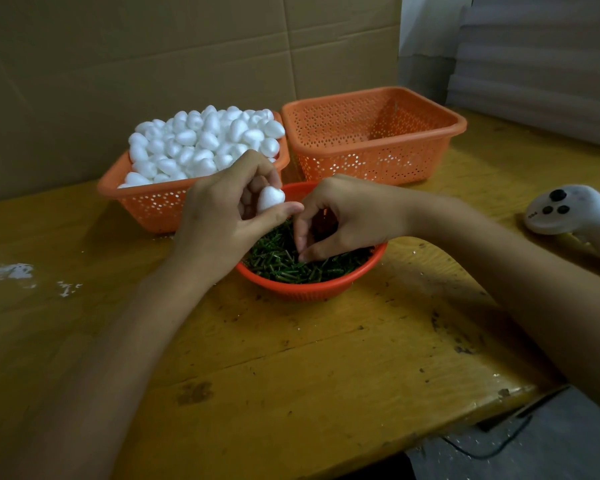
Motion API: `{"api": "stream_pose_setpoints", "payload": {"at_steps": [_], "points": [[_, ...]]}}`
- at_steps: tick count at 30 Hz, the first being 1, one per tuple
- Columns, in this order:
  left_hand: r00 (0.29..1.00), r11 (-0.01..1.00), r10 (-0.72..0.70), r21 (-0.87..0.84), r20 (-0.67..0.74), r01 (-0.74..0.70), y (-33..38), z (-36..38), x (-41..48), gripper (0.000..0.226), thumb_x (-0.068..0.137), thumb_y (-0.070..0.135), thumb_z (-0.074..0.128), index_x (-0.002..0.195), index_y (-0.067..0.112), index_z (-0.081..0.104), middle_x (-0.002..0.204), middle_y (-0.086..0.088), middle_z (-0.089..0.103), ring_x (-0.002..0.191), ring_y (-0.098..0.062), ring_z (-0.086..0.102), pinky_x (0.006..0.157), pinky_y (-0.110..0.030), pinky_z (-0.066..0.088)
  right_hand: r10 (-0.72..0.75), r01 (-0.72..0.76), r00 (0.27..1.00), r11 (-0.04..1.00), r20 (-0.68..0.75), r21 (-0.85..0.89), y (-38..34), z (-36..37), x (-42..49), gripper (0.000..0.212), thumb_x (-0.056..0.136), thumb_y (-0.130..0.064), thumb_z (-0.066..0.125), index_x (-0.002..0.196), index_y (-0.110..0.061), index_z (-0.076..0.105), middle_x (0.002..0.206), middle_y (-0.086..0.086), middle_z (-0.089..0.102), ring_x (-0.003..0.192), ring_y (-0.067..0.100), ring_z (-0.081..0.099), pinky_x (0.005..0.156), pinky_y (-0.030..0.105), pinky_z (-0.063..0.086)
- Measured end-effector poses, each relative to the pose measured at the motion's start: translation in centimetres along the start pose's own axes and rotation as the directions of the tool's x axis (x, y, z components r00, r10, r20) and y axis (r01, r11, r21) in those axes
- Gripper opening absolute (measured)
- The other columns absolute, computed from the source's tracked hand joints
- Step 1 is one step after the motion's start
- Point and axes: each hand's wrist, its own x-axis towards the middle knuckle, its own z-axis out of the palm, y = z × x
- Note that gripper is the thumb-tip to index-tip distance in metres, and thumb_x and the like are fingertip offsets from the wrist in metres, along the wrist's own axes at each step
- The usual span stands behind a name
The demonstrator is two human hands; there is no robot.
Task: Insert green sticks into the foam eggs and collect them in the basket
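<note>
My left hand (219, 220) holds one white foam egg (270, 199) between thumb and fingers, just above the rim of a round red bowl (305, 289). The bowl is full of short green sticks (281, 261). My right hand (343, 216) reaches down into the bowl, and its thumb and fingertips pinch at the sticks in the pile. Behind on the left, an orange basket (149, 206) is heaped with white foam eggs (201, 143). An orange basket (378, 157) at the back right holds nothing.
A white handheld controller (568, 213) lies at the right on the worn wooden table (291, 358). Foam crumbs (14, 271) are scattered at the left. A cardboard wall (153, 46) stands behind the baskets. The table's front right corner drops off near a dark cable (499, 441).
</note>
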Motion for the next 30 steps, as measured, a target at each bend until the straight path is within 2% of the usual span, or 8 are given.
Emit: {"api": "stream_pose_setpoints", "payload": {"at_steps": [4,7,11,17,20,24,27,30], "points": [[0.998,0.997,0.063,0.053,-0.002,-0.063,-0.12,-0.03,0.13,0.031,0.095,0.039,0.074,0.106,0.01,0.078,0.084,-0.001,0.065,0.071,-0.016,0.054,0.063,-0.036,0.046,-0.002,0.002,1.0,1.0,-0.002,0.006,0.01,-0.01,0.06,0.008,0.086,-0.016,0.082,0.091,-0.023,0.08,0.086,-0.02,0.077,0.084,-0.007,0.07,0.083,0.016,0.05],[0.998,0.997,0.06,0.053,0.0,-0.06,-0.16,0.01,0.25,0.03,0.095,0.033,0.075,0.117,0.014,0.08,0.081,-0.003,0.058,0.069,-0.011,0.045,0.062,-0.035,0.041,0.0,0.0,1.0,1.0,0.005,0.005,0.07,-0.02,0.07,0.008,0.087,-0.015,0.081,0.092,-0.021,0.08,0.086,-0.02,0.076,0.084,-0.009,0.069,0.08,0.009,0.045],[0.999,0.997,0.046,0.055,0.021,-0.047,-0.07,0.07,0.2,0.032,0.094,0.028,0.077,0.123,0.014,0.077,0.086,-0.006,0.061,0.07,-0.018,0.052,0.063,-0.038,0.046,0.006,-0.006,1.0,1.0,0.001,0.003,0.02,-0.01,0.07,0.008,0.086,-0.017,0.082,0.091,-0.023,0.08,0.086,-0.019,0.077,0.083,-0.006,0.07,0.082,0.015,0.049],[0.997,0.996,-0.073,-0.043,0.006,0.073,-0.07,0.26,-0.03,0.031,0.086,0.033,0.081,0.104,0.013,0.066,0.088,-0.004,0.067,0.074,-0.026,0.065,0.063,-0.049,0.054,0.008,-0.008,1.0,1.0,0.006,0.0,-0.08,-0.02,0.06,0.006,0.086,-0.02,0.083,0.091,-0.024,0.08,0.087,-0.017,0.077,0.085,-0.001,0.071,0.083,0.021,0.052],[0.998,0.996,-0.063,-0.069,-0.004,0.063,-0.21,0.29,0.06,0.026,0.085,0.022,0.086,0.101,0.008,0.07,0.091,-0.01,0.066,0.078,-0.03,0.065,0.066,-0.053,0.054,0.011,-0.011,1.0,1.0,0.004,-0.008,-0.06,-0.01,0.09,0.006,0.086,-0.022,0.083,0.09,-0.025,0.08,0.086,-0.018,0.076,0.084,-0.002,0.07,0.083,0.021,0.052],[0.998,0.994,-0.06,-0.096,-0.017,0.059,-0.02,0.28,0.19,0.024,0.084,0.009,0.089,0.105,0.006,0.077,0.093,-0.013,0.06,0.082,-0.025,0.065,0.069,-0.044,0.06,0.015,-0.015,1.0,1.0,-0.003,-0.013,-0.07,0.01,0.08,0.006,0.085,-0.022,0.084,0.089,-0.024,0.08,0.086,-0.018,0.076,0.084,-0.001,0.07,0.084,0.022,0.052],[0.999,0.993,-0.051,-0.109,-0.019,0.049,0.13,0.3,0.22,0.027,0.083,0.007,0.089,0.108,0.007,0.079,0.094,-0.014,0.059,0.085,-0.022,0.065,0.072,-0.034,0.062,0.017,-0.017,1.0,1.0,-0.004,-0.019,-0.08,0.01,0.06,0.006,0.086,-0.023,0.084,0.09,-0.024,0.08,0.086,-0.017,0.076,0.084,0.001,0.07,0.085,0.027,0.053],[0.998,0.992,-0.059,-0.109,-0.023,0.056,0.26,0.25,0.23,0.029,0.083,0.007,0.089,0.11,0.007,0.079,0.095,-0.016,0.06,0.085,-0.023,0.066,0.071,-0.031,0.062,0.018,-0.018,1.0,1.0,0.0,-0.02,-0.03,0.05,0.09,0.005,0.086,-0.023,0.083,0.089,-0.025,0.08,0.086,-0.017,0.076,0.083,0.001,0.07,0.085,0.029,0.053]]}}
